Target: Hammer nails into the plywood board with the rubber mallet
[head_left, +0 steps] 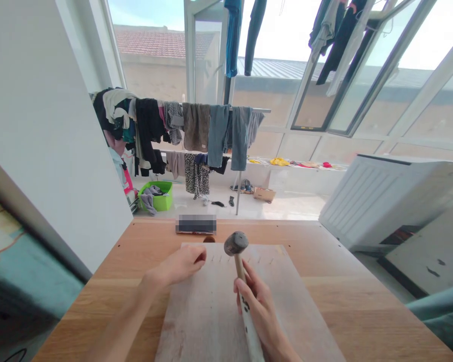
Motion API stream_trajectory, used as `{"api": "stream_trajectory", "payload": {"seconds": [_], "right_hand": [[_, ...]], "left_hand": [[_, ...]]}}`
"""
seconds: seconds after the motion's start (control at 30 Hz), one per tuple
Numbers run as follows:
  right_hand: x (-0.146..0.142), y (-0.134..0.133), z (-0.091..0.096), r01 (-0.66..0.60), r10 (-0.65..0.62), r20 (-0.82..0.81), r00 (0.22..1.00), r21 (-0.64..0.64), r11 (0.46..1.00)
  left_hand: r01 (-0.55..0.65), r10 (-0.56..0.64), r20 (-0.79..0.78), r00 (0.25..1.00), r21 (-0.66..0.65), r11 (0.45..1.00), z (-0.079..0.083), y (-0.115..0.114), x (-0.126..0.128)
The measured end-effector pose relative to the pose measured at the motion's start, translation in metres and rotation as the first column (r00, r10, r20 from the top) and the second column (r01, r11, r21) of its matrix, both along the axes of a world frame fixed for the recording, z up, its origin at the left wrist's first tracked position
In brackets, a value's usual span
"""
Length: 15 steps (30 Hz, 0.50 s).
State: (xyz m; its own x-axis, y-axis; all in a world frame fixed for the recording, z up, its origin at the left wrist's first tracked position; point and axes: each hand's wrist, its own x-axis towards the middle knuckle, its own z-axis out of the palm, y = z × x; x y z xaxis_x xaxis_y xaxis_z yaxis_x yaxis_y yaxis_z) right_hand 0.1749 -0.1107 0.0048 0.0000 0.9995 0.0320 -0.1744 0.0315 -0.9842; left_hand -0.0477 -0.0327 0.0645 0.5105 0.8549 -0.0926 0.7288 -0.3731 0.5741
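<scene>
My right hand (254, 296) is wrapped around the wooden handle of a mallet (236, 243), whose dark grey head is raised above a pale wooden board (222, 311). Across the far part of that board stand several small thin nails (259, 260) in a row. My left hand (189, 261) is over the board's far left corner with its fingers curled closed. What those fingers hold, if anything, is hidden. Just beyond the board, close to my left hand, a small brown round object (209, 240) is partly in view.
The board lies on a wooden table (362, 306). At the table's far edge sits a dark box (195, 225), partly blurred. Behind it are a drying rack with clothes (196, 128) and a green basket (162, 201). A white appliance (385, 196) stands at the right.
</scene>
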Motion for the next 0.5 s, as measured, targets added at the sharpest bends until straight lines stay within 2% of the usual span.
{"api": "stream_trajectory", "payload": {"seconds": [0.1, 0.3, 0.5], "right_hand": [[0.000, 0.000, 0.000, -0.003, 0.003, 0.005, 1.000, 0.006, 1.000], [0.000, -0.001, -0.001, -0.021, 0.020, 0.048, 0.999, 0.006, 1.000], [-0.002, 0.000, -0.001, -0.018, 0.018, 0.047, 0.999, -0.002, 1.000]], "left_hand": [[-0.065, 0.062, 0.052, 0.997, 0.045, 0.997, -0.003, 0.007, -0.011], [-0.042, 0.042, 0.196, 0.980, -0.002, 0.999, -0.024, 0.017, -0.013], [-0.053, 0.058, 0.285, 0.957, -0.023, 0.998, -0.031, 0.021, -0.014]]}}
